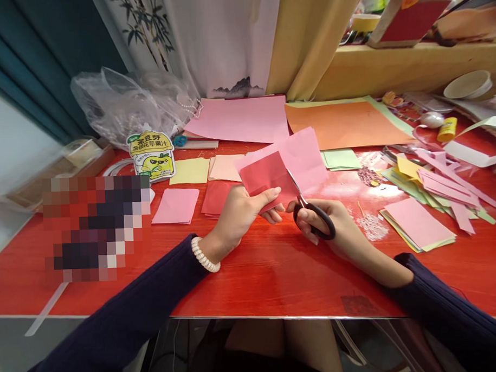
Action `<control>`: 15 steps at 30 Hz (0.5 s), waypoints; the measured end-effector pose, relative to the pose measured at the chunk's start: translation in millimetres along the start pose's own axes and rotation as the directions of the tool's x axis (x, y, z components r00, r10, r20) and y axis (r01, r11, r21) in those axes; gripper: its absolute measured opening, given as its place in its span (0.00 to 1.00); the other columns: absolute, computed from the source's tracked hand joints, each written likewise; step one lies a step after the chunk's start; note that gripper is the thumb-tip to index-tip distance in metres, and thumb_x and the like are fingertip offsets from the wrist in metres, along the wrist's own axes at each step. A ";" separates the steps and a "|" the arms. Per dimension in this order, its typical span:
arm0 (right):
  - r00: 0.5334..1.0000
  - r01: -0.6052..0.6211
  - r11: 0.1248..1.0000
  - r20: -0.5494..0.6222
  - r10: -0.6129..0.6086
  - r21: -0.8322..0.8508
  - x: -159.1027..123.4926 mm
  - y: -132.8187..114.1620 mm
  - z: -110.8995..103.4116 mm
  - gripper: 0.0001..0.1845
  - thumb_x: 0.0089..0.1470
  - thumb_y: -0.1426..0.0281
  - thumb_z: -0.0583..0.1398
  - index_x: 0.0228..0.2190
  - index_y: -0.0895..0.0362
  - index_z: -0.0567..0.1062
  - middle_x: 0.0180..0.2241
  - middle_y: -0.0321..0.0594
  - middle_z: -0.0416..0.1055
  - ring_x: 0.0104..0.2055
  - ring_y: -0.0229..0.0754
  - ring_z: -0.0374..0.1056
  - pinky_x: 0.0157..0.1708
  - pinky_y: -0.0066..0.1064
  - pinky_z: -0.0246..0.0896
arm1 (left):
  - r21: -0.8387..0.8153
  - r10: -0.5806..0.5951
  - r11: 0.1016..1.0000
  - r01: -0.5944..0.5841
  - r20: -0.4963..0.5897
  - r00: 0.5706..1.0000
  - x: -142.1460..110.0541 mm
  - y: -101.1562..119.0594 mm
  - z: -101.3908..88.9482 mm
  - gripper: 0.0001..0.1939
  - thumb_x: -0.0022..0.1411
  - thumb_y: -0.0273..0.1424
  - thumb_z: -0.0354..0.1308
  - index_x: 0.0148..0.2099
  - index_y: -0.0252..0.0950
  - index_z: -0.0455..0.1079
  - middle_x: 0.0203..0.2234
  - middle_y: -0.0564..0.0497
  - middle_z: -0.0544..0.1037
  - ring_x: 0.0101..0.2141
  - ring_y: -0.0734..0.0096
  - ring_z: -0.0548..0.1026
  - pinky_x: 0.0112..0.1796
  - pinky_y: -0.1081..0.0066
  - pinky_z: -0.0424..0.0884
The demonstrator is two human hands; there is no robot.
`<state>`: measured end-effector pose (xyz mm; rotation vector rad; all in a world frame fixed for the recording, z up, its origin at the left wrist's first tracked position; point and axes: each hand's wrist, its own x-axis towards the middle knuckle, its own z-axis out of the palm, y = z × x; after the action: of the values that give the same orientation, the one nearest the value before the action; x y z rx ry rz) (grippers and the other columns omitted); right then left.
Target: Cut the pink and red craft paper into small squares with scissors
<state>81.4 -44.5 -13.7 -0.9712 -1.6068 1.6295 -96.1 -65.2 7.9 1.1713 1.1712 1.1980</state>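
Observation:
My left hand point(243, 214) pinches a folded sheet of red paper point(266, 175) above the red table point(255, 272), thumb on top. Behind the red sheet lies a lighter pink sheet point(304, 154). My right hand point(328, 226) grips black-handled scissors point(312, 213), fingers through the loops, and the blades reach up into the red paper's right edge. A white bead bracelet point(205, 255) sits on my left wrist.
Small pink, yellow and red paper squares point(176, 206) lie left of my hands. Stacked paper and pink strips point(431, 201) crowd the right side. Large pink point(240, 120) and orange point(345, 123) sheets lie at the back, with a plastic bag point(123, 106) and a juice pouch point(152, 155).

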 end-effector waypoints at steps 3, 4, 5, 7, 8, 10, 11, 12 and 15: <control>1.000 0.003 1.000 -0.004 -0.003 -0.021 -0.1 -0.2 -0.8 0.14 0.54 0.59 0.60 0.25 0.57 0.72 0.14 0.29 0.57 0.14 0.29 0.52 0.17 0.27 0.41 | 0.012 -0.008 1.000 0.008 0.019 1.000 -0.6 -1.1 0.0 0.16 0.60 0.34 0.56 0.24 0.30 0.72 0.16 0.49 0.76 0.19 0.75 0.74 0.28 0.74 0.71; 1.000 0.005 0.999 -0.004 -0.005 -0.036 -0.2 -0.1 -1.2 0.15 0.53 0.59 0.61 0.24 0.57 0.72 0.14 0.29 0.58 0.14 0.29 0.51 0.17 0.28 0.41 | 0.013 -0.009 1.000 0.009 0.022 1.000 -0.8 -1.3 0.0 0.16 0.60 0.34 0.55 0.24 0.30 0.72 0.16 0.49 0.76 0.19 0.75 0.74 0.28 0.74 0.71; 1.000 0.006 0.999 -0.006 -0.006 -0.051 -0.3 0.0 -1.6 0.15 0.53 0.59 0.61 0.24 0.57 0.71 0.13 0.29 0.58 0.14 0.30 0.51 0.17 0.28 0.41 | 0.014 -0.009 1.000 0.009 0.023 1.000 -0.9 -1.4 0.1 0.16 0.60 0.34 0.55 0.24 0.30 0.72 0.16 0.49 0.76 0.19 0.75 0.74 0.28 0.74 0.71; 1.000 0.008 0.997 -0.008 -0.009 -0.079 -0.5 -0.1 -2.1 0.14 0.53 0.60 0.61 0.24 0.57 0.71 0.12 0.29 0.59 0.14 0.30 0.51 0.17 0.28 0.41 | 0.011 -0.013 1.000 0.012 0.024 1.000 -1.1 -1.3 0.2 0.16 0.60 0.34 0.56 0.24 0.30 0.72 0.16 0.49 0.76 0.19 0.75 0.74 0.28 0.74 0.71; 1.000 0.007 0.996 -0.008 -0.008 -0.088 -0.5 -0.4 -2.1 0.14 0.53 0.60 0.61 0.24 0.57 0.72 0.12 0.28 0.59 0.14 0.30 0.50 0.17 0.28 0.42 | 0.007 -0.014 1.000 0.014 0.024 1.000 -1.1 -1.2 0.3 0.16 0.60 0.34 0.56 0.24 0.30 0.72 0.16 0.49 0.76 0.19 0.75 0.74 0.28 0.74 0.71; 1.000 -0.001 0.996 -0.005 0.000 -0.091 -0.5 -1.5 -1.7 0.14 0.53 0.59 0.61 0.25 0.57 0.72 0.12 0.28 0.58 0.14 0.30 0.50 0.17 0.28 0.42 | -0.002 -0.017 1.000 0.017 0.020 1.000 -1.2 -0.9 0.5 0.16 0.60 0.34 0.56 0.24 0.30 0.72 0.16 0.50 0.75 0.19 0.75 0.73 0.27 0.74 0.71; 1.000 -0.008 0.997 -0.005 0.008 -0.080 -0.4 -2.2 -1.4 0.14 0.53 0.59 0.61 0.25 0.57 0.72 0.12 0.28 0.58 0.14 0.30 0.50 0.17 0.28 0.41 | -0.004 -0.020 1.000 0.020 0.019 1.000 -1.3 -0.8 0.6 0.16 0.60 0.34 0.56 0.24 0.30 0.72 0.16 0.50 0.76 0.19 0.75 0.74 0.27 0.74 0.71; 1.000 -0.018 0.998 -0.006 0.018 -0.065 -0.3 -2.9 -1.0 0.15 0.53 0.59 0.61 0.25 0.57 0.72 0.12 0.28 0.58 0.14 0.30 0.50 0.17 0.28 0.41 | -0.003 -0.022 1.000 0.022 0.019 1.000 -1.4 -0.6 0.6 0.16 0.60 0.34 0.56 0.24 0.30 0.72 0.16 0.50 0.76 0.19 0.75 0.74 0.27 0.74 0.71; 0.999 -0.043 0.999 -0.005 0.042 -0.027 0.1 -3.9 -0.4 0.15 0.52 0.57 0.61 0.26 0.57 0.72 0.14 0.29 0.58 0.14 0.30 0.51 0.17 0.28 0.40 | 0.009 -0.032 0.999 0.032 0.020 0.999 -1.8 -0.1 0.9 0.16 0.60 0.34 0.55 0.24 0.30 0.72 0.15 0.50 0.75 0.19 0.76 0.73 0.27 0.75 0.71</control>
<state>81.5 -44.1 -9.8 -1.0290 -1.6194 1.6365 -95.3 -67.0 7.9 1.1647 1.1763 1.1558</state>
